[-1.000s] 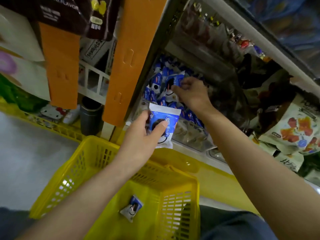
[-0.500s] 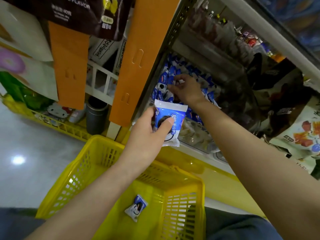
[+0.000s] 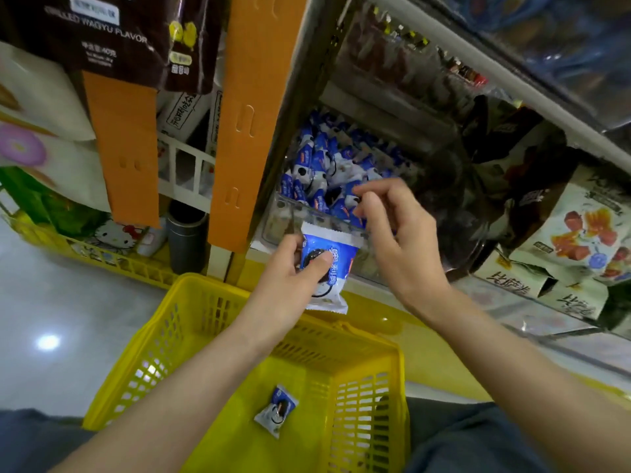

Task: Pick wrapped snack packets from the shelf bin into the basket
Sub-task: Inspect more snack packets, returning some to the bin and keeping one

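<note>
- Wrapped snack packets (image 3: 321,165), blue-and-white foil pillows printed with a dark sandwich biscuit, lie heaped in the clear plastic shelf bin (image 3: 283,213), which is well stocked right up to its front wall.
- A lone packet (image 3: 276,409) of the same look lies flat on the bottom of the yellow slotted plastic basket (image 3: 205,291), near the middle. It is the only one seen delivered.
- A second packet (image 3: 329,268) is gripped in the left hand (image 3: 286,268), thumb across its face and fingers clamped behind. It is held just outside the bin's front wall and above the basket's far rim, not yet dropped.
- The right hand (image 3: 399,240) hovers at the bin's front edge, thumb and forefinger drawn close over the topmost packets. Whether they pinch one cannot be told.
- By this showing the job looks to be in its early stages: one packet in, one on its way and most of the heap left.
- An orange slotted plastic strip (image 3: 252,114) hangs just beside the bin's left edge, and dark snack bags (image 3: 495,148) crowd its right.
- The free way out therefore appears to be over the front wall and down.
- The basket's mouth lies open beneath both forearms, with bare bottom on all sides of the lone packet.
- The two hands are near each other at the bin's front edge and could get in each other's way.
</note>
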A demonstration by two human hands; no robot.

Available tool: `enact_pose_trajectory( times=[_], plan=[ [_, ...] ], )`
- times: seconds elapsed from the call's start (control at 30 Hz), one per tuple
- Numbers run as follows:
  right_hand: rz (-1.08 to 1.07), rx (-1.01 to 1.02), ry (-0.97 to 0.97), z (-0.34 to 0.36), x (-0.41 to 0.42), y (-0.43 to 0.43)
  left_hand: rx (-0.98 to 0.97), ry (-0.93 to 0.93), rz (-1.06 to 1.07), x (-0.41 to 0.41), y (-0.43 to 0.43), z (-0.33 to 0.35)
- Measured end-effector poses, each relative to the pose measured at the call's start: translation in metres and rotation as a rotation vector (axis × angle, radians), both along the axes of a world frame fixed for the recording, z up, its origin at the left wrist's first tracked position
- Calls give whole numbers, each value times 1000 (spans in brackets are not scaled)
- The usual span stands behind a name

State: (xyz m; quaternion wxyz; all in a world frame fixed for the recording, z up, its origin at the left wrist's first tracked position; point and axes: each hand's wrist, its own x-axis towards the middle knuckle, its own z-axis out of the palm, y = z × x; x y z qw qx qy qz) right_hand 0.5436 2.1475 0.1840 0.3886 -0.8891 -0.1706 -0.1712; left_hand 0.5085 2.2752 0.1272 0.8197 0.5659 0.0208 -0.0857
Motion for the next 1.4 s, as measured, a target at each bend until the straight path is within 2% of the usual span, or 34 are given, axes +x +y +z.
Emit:
enact_pose_trajectory(
  times=[0.27,0.43,0.6,0.7,0.77,0.9,1.0,1.07,1.17,1.27,1.4],
  plan=[
    [-41,-91,143,-43,-50,-30,103,10,-101,-17,-14,-17],
    [-64,180,432,-55,-56,-35,154,1,-105,-25,-20,-23],
    [-22,334,590,-61,-63,-37,233,-13,-52,-31,-24,-27],
    [-32,349,640,-63,-66,-37,267,-14,-30,-33,-25,-30],
    [-55,258,591,-64,-68,-38,276,4,-45,-35,-26,-31],
    [-79,0,356,-68,-77,-36,344,3,-83,-36,-26,-37],
    [-61,-134,192,-68,-78,-37,312,42,-94,-35,-26,-39],
    [-40,-173,157,-67,-78,-38,256,67,-108,-35,-25,-37],
    [-93,-28,233,-66,-77,-39,198,109,-148,-33,-22,-34],
    [-194,285,385,-61,-71,-42,231,156,-148,-30,-20,-32],
    [-213,637,620,-56,-66,-46,206,112,-30,-27,-16,-30]
  ],
)
